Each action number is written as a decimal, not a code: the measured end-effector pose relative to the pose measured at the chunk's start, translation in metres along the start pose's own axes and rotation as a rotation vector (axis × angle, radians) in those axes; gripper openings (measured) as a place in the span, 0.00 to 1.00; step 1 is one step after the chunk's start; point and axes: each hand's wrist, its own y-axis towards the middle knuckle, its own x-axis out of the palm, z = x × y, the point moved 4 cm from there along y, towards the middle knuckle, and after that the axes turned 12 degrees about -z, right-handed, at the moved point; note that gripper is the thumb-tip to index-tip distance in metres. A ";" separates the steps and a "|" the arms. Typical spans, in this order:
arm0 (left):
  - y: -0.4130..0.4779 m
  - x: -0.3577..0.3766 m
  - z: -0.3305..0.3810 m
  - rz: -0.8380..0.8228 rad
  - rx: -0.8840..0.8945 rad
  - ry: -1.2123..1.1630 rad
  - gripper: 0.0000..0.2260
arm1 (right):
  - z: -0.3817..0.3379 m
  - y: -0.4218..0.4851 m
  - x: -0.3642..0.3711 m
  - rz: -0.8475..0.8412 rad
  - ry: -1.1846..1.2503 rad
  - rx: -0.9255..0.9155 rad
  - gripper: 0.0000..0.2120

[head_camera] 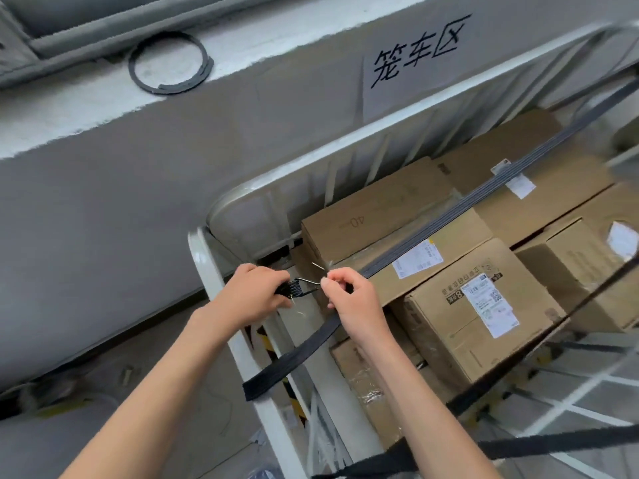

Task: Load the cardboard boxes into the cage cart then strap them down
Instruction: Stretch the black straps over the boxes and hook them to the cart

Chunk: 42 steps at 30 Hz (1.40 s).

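Observation:
Several cardboard boxes (460, 316) with white labels fill the white metal cage cart (221, 281). A black elastic strap (460, 209) runs diagonally over the box tops from the far right corner to the cart's near left post. My left hand (256, 293) is closed around the strap's end by its metal hook (309, 283), right at the post. My right hand (352, 302) pinches the hook's wire tip beside the nearest box corner. A loose strap tail (287, 361) hangs down across the post below my hands.
A grey wall (121, 209) stands close behind the cart, with a paper sign (418, 53) taped on it. A coiled black strap (169, 63) lies on the ledge above. More black straps (518, 444) cross the cart's near right side.

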 end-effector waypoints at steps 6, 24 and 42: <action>-0.008 -0.046 0.073 0.135 0.262 -0.573 0.09 | -0.006 -0.025 -0.056 0.213 0.159 0.004 0.10; 0.107 -0.116 0.348 0.081 0.455 -0.312 0.13 | -0.002 -0.080 -0.152 0.242 0.523 -0.035 0.06; 0.315 -0.233 0.321 -0.032 0.481 -0.906 0.11 | -0.046 0.125 -0.257 0.695 0.054 0.176 0.13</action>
